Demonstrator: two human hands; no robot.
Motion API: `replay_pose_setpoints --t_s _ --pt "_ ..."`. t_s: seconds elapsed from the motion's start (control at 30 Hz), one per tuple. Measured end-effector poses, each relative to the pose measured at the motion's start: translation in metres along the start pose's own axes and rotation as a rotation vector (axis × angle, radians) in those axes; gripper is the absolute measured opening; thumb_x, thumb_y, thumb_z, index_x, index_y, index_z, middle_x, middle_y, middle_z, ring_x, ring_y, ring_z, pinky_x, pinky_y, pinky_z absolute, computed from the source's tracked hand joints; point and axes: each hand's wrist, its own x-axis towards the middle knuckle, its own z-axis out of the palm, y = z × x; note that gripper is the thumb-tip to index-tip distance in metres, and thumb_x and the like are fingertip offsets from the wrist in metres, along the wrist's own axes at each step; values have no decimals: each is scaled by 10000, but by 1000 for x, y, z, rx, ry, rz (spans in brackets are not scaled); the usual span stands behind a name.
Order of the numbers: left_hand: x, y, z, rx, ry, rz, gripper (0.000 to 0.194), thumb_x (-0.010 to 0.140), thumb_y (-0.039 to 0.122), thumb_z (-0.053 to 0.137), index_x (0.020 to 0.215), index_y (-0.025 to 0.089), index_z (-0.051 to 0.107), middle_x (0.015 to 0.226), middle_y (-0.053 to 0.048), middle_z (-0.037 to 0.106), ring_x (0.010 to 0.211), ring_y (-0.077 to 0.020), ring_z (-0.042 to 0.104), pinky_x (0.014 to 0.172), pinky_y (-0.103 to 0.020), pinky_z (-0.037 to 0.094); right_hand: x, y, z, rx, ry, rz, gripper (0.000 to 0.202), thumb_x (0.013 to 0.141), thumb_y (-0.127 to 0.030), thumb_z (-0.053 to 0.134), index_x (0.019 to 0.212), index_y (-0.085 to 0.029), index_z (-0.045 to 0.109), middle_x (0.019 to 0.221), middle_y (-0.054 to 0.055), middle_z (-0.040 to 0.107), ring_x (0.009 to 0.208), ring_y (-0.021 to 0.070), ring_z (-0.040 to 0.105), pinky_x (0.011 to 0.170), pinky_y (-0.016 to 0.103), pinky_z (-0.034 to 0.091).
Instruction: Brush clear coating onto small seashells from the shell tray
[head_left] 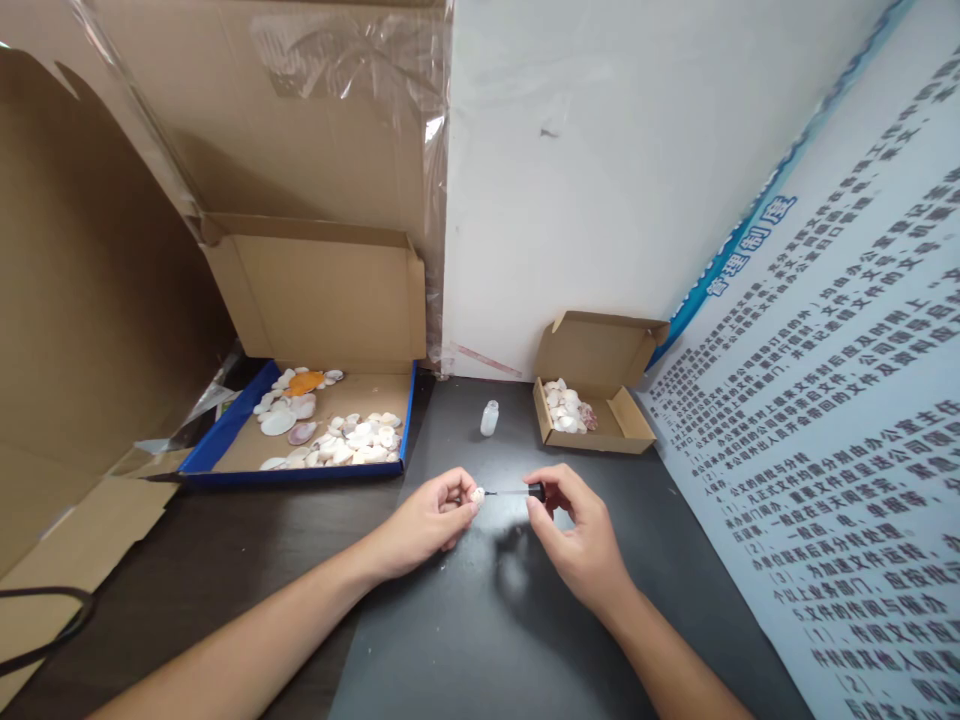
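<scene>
My left hand (427, 520) pinches a small white shell (478, 494) between thumb and fingertips, just above the dark table (465, 640); my curled fingers hide most of it. My right hand (574, 535) grips the black cap of a thin brush (517, 491), whose tip meets the shell, though the bristles are too fine to make out. An open little bottle (489, 417) stands behind, between a blue-edged shell tray (225, 440) and a small carton (626, 425). My elbows are cut off below.

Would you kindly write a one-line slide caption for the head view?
Left hand pinches a small shell while right hand touches a black-capped brush to it.
</scene>
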Motion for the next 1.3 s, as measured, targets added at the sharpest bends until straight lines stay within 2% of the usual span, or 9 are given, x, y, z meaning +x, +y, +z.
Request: replay_pose_setpoints --t_s 0.43,0.6,0.73,0.9,1.13,1.3 --pt "1 2 0 -23 1 -40 344 782 476 623 822 184 447 650 61 520 419 -35 421 428 -184 279 0 -1 0 13 -39 -32 142 837 -151 543 950 -191 619 757 -5 534 651 131 526 612 233 450" --pt "1 2 -1 -67 -3 -51 347 765 463 639 832 180 451 682 46 567 394 -34 446 409 -180 292 -1 -2 -1 11 -6 -22 127 831 -148 539 924 -190 614 757 -3 535 642 129 519 599 233 450" --pt "1 3 -1 -88 -12 -60 370 752 475 653 827 180 442 697 33 600 391 -36 468 407 -176 322 -1 -3 0 20 -46 -42 151 832 -153 541 953 -194 622 774 4 559 654 135 537 605 237 462" --pt "1 3 -1 -103 -14 -64 381 754 489 655 819 172 453 725 11 631 380 -37 477 382 -174 320 0 -3 -2 -39 8 -18 117 824 -154 540 907 -193 613 745 1 541 637 137 520 588 240 455" --pt "1 5 0 -149 -14 -81 403 735 495 676 803 173 443 723 8 643 379 -45 497 379 -179 351 -1 -2 -1 -5 -33 -43 138 847 -166 541 959 -201 613 763 3 547 660 141 529 613 247 460" --pt "1 5 -1 -160 2 -82 390 734 475 682 794 168 450 707 16 633 392 -38 492 390 -172 358 -1 -3 -1 -26 19 -22 104 831 -163 545 911 -193 605 743 -5 533 631 133 514 592 238 450"
